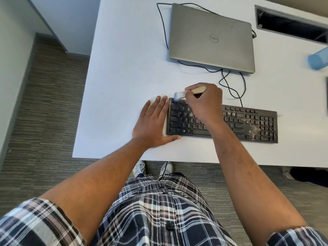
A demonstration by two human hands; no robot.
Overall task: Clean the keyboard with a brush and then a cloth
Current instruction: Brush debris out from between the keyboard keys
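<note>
White desk (pixel 124 68) | closed laptop (pixel 211 38) behind keyboard (pixel 248 125) | L hand (pixel 152 125) flat, R hand (pixel 204 102) grips brush (pixel 188 92)

Office workspace. Indicators: a white desk (pixel 124 68) with a recessed cable-management slot (pixel 291 27) at its far edge; a closed grey laptop (pixel 211 38) with black cables (pixel 230 86) routed beneath it; a wired full-size keyboard (pixel 248 125); striped grey commercial carpet (pixel 44 112); plain light walls (pixel 10 50).
</note>
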